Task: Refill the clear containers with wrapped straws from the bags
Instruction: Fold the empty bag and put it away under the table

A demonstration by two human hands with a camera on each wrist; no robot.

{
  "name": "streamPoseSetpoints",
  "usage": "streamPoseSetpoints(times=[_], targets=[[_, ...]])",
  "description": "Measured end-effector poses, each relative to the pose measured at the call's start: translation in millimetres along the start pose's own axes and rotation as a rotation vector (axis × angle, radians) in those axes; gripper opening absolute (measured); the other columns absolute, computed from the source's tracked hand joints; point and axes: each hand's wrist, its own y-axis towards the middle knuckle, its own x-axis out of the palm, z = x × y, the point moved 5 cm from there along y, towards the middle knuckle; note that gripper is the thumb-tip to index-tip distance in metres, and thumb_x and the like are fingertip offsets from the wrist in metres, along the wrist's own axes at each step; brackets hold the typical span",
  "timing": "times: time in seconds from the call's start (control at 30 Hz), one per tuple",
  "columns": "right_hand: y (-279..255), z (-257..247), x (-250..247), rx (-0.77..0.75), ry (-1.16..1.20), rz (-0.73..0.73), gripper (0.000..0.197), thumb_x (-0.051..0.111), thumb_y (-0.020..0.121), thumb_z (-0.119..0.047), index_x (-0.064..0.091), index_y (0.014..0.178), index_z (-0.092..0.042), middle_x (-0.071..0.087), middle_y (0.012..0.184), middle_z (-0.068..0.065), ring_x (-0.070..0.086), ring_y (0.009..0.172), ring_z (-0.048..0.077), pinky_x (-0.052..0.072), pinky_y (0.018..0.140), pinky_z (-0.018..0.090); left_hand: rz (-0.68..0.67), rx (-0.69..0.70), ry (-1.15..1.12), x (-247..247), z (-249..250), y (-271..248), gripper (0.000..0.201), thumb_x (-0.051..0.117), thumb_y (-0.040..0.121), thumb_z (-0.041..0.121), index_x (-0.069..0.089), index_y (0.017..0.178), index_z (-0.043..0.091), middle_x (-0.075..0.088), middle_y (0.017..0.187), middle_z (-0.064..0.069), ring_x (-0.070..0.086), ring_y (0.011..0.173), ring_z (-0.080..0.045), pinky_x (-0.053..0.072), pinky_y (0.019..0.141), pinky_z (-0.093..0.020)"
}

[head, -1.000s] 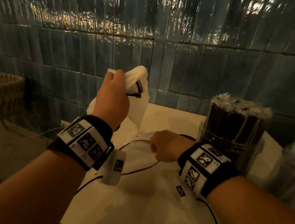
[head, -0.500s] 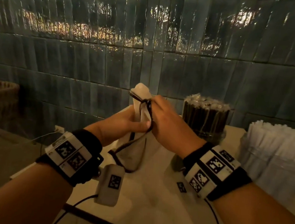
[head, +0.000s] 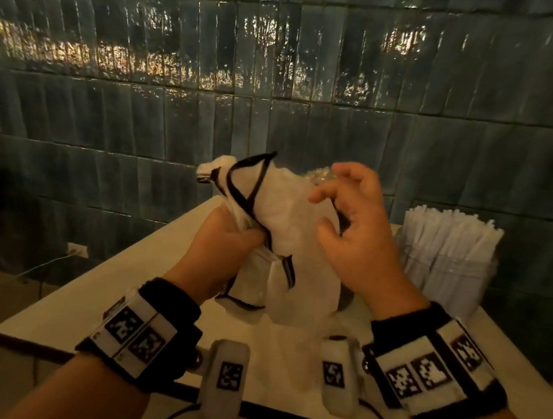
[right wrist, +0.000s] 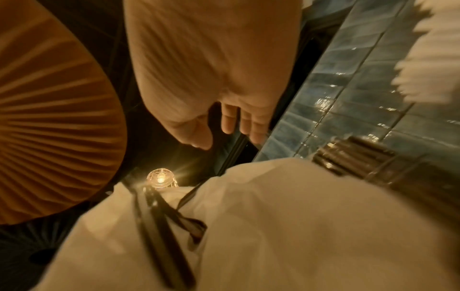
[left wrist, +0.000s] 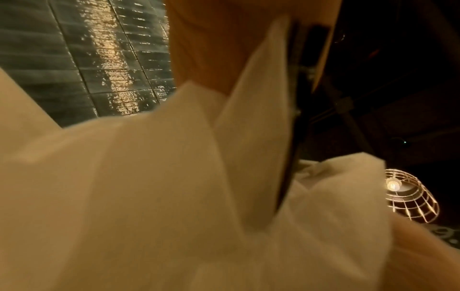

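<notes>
Head view: the white bag is gripped by the left hand; the right hand, fingers loosely spread, holds nothing; both containers appear filled already.

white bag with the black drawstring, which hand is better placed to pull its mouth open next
Probably the right hand: it is free beside the white bag, fingers curled near the black drawstring. The left hand already has a grip on the bag's gathered neck, steadying it.
</notes>
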Motion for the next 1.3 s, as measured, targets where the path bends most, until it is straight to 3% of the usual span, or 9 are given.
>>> streamPoseSetpoints(times=[0.2,0.33,0.5,0.67,0.77,0.9,1.0,1.1,1.3], targets=[[-44.7,24.0,-3.7,0.346,-0.093,-0.214,0.067,0.074,0.075,-0.032,0.042,0.134,-0.031,0.043,0.125,-0.010,0.045,0.112,0.002,0.044,0.097,0.030,0.069,0.074,-0.147,17.4,7.9,-10.9,0.018,0.055,0.090,0.000,0.065,0.103,0.009,0.072,0.092,-0.007,0.069,0.088,-0.017,0.055,0.071,-0.027],[-53.5,25.0,0.4,0.479,0.168,-0.254,0.104,0.076,0.059,-0.047,0.021,0.146,-0.031,0.037,0.145,-0.006,0.039,0.130,0.007,0.039,0.106,0.033,-0.176,0.010,-0.329,51.1,16.8,-18.8,0.028,0.047,0.093,-0.002,0.064,0.111,0.010,0.073,0.099,-0.004,0.068,0.096,-0.019,0.054,0.073,-0.025],[-47.4,20.6,-8.4,0.404,0.199,-0.157,0.076,0.087,0.061,-0.011,0.051,0.128,-0.014,0.062,0.119,-0.004,0.058,0.109,0.000,0.048,0.087,0.016,-0.358,-0.159,-0.464,79.0,16.2,-30.6,0.024,0.046,0.093,0.000,0.067,0.100,0.010,0.073,0.082,-0.003,0.070,0.076,-0.014,0.053,0.060,-0.022],[-49.0,22.9,-18.1,0.433,0.157,0.046,0.028,0.076,0.072,-0.004,0.064,0.084,-0.025,0.067,0.079,-0.008,0.062,0.069,-0.005,0.050,0.059,0.013,-0.236,-0.061,-0.357,81.9,10.7,-27.4,0.027,0.058,0.091,0.009,0.061,0.118,0.010,0.070,0.107,-0.006,0.067,0.100,-0.017,0.053,0.078,-0.024],[-47.3,28.0,-24.2,0.439,0.085,0.167,0.028,0.069,0.076,-0.001,0.060,0.073,-0.027,0.063,0.068,-0.010,0.057,0.058,-0.008,0.043,0.050,0.011,-0.116,0.218,-0.095,82.7,18.5,-26.5,0.058,0.072,0.077,0.026,0.052,0.127,0.006,0.059,0.125,-0.011,0.054,0.121,-0.018,0.046,0.099,-0.035],[-49.9,36.6,-29.7,0.495,0.187,0.250,0.017,0.072,0.076,-0.002,0.068,0.088,-0.014,0.071,0.083,0.001,0.067,0.076,0.008,0.055,0.067,0.024,-0.297,0.166,0.228,82.1,8.1,-20.9,0.113,0.081,0.054,0.054,0.025,0.146,0.021,0.032,0.148,-0.007,0.027,0.140,-0.023,0.027,0.114,-0.045],[-57.8,39.6,-23.4,0.552,0.428,0.213,0.026,0.068,0.081,-0.001,0.069,0.089,-0.026,0.074,0.087,-0.004,0.070,0.086,0.013,0.057,0.074,0.029,-0.544,0.068,-0.073,86.3,3.0,-28.0,0.080,0.082,0.071,0.010,0.040,0.138,0.021,0.059,0.129,0.006,0.054,0.120,-0.007,0.048,0.097,-0.027],[-62.9,37.3,-21.9,0.568,0.489,0.109,0.026,0.065,0.085,-0.005,0.068,0.091,-0.030,0.074,0.092,-0.007,0.069,0.094,0.015,0.056,0.079,0.031,-0.494,0.046,-0.093,85.5,-1.6,-31.9,0.044,0.072,0.079,-0.001,0.061,0.117,0.019,0.072,0.103,0.013,0.066,0.098,-0.005,0.052,0.077,-0.017],[-78.5,20.3,-62.8,0.327,-0.127,0.120,0.058,0.070,0.081,-0.026,0.042,0.132,-0.029,0.048,0.122,-0.010,0.050,0.109,0.000,0.047,0.087,0.017,-0.394,-0.142,-0.060,87.2,-26.4,-29.5,0.025,0.066,0.080,-0.005,0.072,0.100,0.009,0.075,0.084,0.001,0.070,0.078,-0.012,0.053,0.060,-0.022]])
